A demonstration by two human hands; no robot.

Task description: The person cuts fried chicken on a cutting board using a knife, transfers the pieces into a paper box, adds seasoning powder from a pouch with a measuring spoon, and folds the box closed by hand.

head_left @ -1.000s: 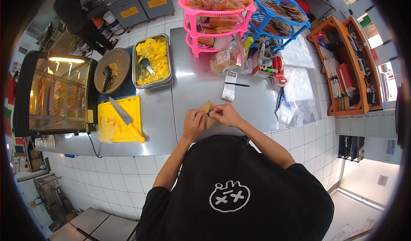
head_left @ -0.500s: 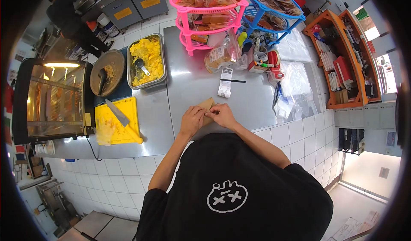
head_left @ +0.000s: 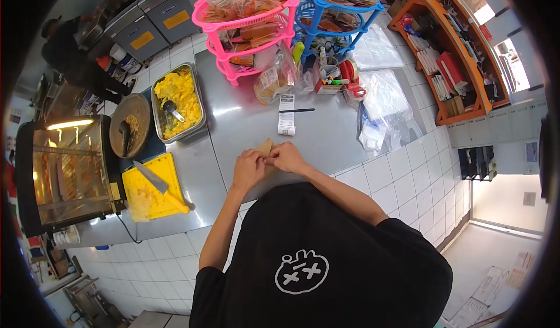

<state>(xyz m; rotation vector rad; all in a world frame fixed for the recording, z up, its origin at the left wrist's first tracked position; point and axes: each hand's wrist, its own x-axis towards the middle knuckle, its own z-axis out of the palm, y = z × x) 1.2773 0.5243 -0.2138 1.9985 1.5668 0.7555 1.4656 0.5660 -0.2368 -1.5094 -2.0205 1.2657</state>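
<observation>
Near the counter's front edge, both hands hold a small brown paper piece (head_left: pixel 266 147). My left hand (head_left: pixel 249 169) has its fingers bent over the paper's left side. Pinched fingers of my right hand (head_left: pixel 286 157) meet the left fingertips at the paper's right side. Part of the paper is hidden under the hands. Just beyond it on the steel counter (head_left: pixel 233 118) lies a white printed slip (head_left: pixel 286 121) with a thin black stick (head_left: pixel 297 110) across it.
A yellow board (head_left: pixel 149 182) with a knife (head_left: pixel 153 179), a tray of yellow food (head_left: pixel 178 97), a stone bowl (head_left: pixel 137 118) and a glass cabinet (head_left: pixel 73 170) stand left. Pink (head_left: pixel 219 54) and blue racks (head_left: pixel 350 39) stand behind. A person (head_left: pixel 64 54) is at back left.
The view has turned, so the counter and its objects appear shifted left. My hands stay together on the brown paper, with their fingers only slightly moved.
</observation>
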